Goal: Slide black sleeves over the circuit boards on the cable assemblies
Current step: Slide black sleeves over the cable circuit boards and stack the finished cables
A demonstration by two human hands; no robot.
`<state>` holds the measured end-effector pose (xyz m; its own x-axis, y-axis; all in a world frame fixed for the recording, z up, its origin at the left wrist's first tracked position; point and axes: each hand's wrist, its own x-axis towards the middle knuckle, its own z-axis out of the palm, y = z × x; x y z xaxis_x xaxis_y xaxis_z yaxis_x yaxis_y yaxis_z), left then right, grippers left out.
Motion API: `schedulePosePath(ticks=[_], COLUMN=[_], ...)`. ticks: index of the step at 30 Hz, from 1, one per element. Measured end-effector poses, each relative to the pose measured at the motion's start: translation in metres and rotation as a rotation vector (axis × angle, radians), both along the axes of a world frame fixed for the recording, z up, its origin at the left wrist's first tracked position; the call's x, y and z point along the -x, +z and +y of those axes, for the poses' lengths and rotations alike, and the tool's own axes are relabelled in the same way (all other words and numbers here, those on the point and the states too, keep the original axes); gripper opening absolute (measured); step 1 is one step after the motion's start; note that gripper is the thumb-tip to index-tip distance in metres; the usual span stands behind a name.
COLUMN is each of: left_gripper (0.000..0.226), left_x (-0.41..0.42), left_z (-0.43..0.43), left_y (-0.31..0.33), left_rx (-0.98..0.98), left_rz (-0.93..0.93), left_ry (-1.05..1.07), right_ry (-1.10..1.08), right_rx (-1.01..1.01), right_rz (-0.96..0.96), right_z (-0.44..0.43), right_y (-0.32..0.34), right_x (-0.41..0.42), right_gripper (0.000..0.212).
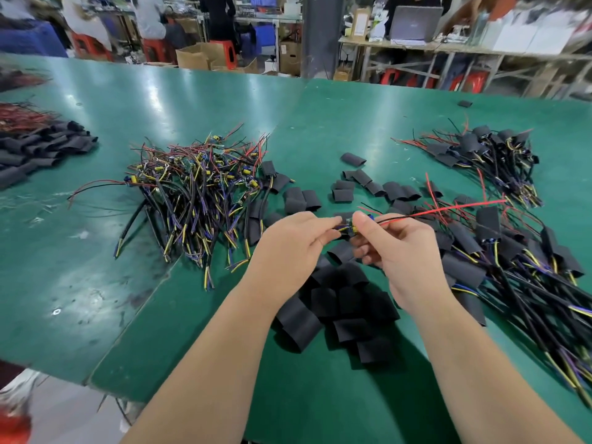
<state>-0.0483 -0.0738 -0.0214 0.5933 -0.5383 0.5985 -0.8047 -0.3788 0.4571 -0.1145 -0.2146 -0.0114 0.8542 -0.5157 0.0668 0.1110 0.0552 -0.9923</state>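
Observation:
My left hand (288, 248) and my right hand (394, 248) meet above the green table (96, 267) and pinch one cable assembly between them. Its small circuit board (348, 226) with yellow and blue parts shows between my fingertips. Red and black wires (448, 209) trail from it to the right. A black sleeve (343, 251) sits under my right fingers; whether they grip it I cannot tell. A heap of loose black sleeves (336, 302) lies right below my hands. Bare assemblies (198, 187) are piled at the left, sleeved ones (512, 261) at the right.
More loose sleeves (368, 187) are scattered behind my hands. A second sleeved bundle (480, 152) lies at the far right, another sleeve pile (41, 149) at the far left edge. People sit at benches beyond the table, with cardboard boxes and red stools.

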Motion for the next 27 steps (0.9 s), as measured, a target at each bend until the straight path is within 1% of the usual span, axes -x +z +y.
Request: schedulePosePath(ticks=[3,6,7,8,10,11,12,13,15,16,17,18,19,21,23,27], left_gripper=[0.022,0.015,0.013,0.012,0.011,0.011,0.011,0.011,0.012,0.012,0.013,0.013,0.013,0.012,0.012,0.012], left_x=[0.001,-0.003,-0.005,-0.007,-0.013,-0.016,-0.021,-0.025,-0.033,-0.035,-0.037,-0.037,-0.037,-0.036,-0.034,-0.032], left_z=[0.000,0.001,0.003,0.005,0.012,0.017,0.021,0.025,0.032,0.034,0.036,0.036,0.037,0.036,0.033,0.032], left_y=[-0.001,0.000,0.000,0.001,0.002,0.002,0.001,0.000,-0.003,-0.004,-0.005,-0.006,-0.007,-0.007,-0.007,-0.004], left_rx=[0.045,0.078,0.105,0.138,0.194,0.205,0.205,0.200,0.185,0.180,0.176,0.175,0.177,0.186,0.190,0.219], left_rz=[-0.047,-0.098,-0.109,-0.114,-0.103,-0.088,-0.073,-0.059,-0.017,0.005,0.020,0.024,0.022,0.015,0.008,-0.009], left_ry=[0.001,0.044,0.083,0.135,0.252,0.305,0.349,0.386,0.440,0.456,0.462,0.461,0.450,0.402,0.360,0.355], right_ry=[-0.013,0.044,0.056,0.047,0.002,0.004,0.048,0.141,0.444,0.597,0.703,0.742,0.728,0.621,0.517,0.382], right_rx=[-0.051,-0.067,0.010,0.179,0.641,0.810,0.922,1.005,1.085,1.107,1.144,1.196,1.251,1.334,1.375,1.249], right_rz=[0.015,-0.016,0.004,0.059,0.212,0.244,0.227,0.177,0.100,0.103,0.126,0.161,0.196,0.208,0.221,0.260], right_z=[0.002,0.003,0.003,0.001,-0.001,0.001,0.005,0.011,0.026,0.034,0.041,0.046,0.050,0.051,0.048,0.039], right_y=[-0.001,-0.001,-0.002,-0.002,-0.006,-0.005,-0.003,-0.002,-0.003,-0.005,-0.008,-0.011,-0.013,-0.012,-0.010,-0.008], right_x=[0.000,0.000,0.000,0.000,0.003,0.006,0.009,0.012,0.016,0.017,0.017,0.017,0.015,0.011,0.008,0.004], right_gripper=[0.022,0.013,0.008,0.002,0.006,0.007,0.005,0.006,0.025,0.037,0.046,0.050,0.049,0.042,0.033,0.022])
